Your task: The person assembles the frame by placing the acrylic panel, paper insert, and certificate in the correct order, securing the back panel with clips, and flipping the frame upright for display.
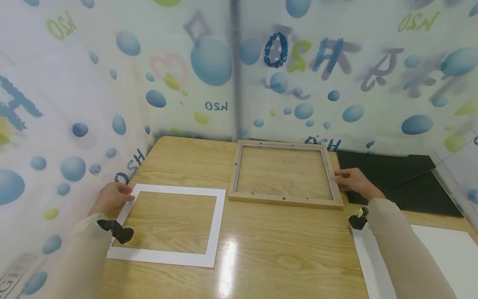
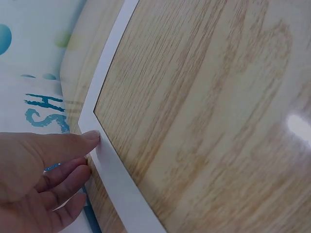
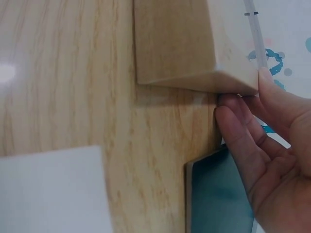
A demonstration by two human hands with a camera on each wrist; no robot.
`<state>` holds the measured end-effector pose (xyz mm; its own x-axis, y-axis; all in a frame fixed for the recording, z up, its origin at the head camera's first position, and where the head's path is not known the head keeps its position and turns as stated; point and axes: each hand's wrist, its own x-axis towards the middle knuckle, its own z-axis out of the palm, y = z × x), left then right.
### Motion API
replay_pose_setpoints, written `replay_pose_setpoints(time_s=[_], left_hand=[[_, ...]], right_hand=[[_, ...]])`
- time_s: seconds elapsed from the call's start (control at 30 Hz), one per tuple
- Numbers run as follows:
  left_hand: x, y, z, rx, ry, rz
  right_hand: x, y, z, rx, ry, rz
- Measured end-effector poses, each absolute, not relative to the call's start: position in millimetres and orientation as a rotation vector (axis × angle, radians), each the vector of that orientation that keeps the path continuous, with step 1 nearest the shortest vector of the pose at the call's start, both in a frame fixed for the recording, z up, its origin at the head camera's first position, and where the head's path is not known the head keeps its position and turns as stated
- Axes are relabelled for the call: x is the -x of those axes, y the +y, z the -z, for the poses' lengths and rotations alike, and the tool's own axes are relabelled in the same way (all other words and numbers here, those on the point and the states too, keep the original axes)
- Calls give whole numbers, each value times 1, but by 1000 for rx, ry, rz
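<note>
On the wood-grain table (image 1: 276, 241), left hand (image 1: 112, 197) pinches the white mat (image 1: 160, 256) — right hand (image 1: 356, 182) pinches the wooden frame (image 1: 276, 200).

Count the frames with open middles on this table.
2: the white frame at front left, touched by the left hand, and the wooden frame farther back to its right, touched by the right hand. No others show.

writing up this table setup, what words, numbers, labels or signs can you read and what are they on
"H2O", mirrored, repeated on the backdrop.
"GH", rest unclear, on the backdrop's lower left.
Grey lettering, upper right: too blurred to read.
Wooden frame, white mat, black board: none readable.
</note>
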<state>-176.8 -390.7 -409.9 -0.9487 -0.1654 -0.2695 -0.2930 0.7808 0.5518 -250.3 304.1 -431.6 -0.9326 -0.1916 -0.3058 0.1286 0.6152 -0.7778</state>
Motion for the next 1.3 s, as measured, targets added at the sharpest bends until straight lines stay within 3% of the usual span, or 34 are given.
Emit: replay_pose_setpoints(time_s=[1.3], left_hand=[[180, -395, 417, 342, 2609, -929]], right_hand=[[251, 304, 432, 56, 2478, 1240]])
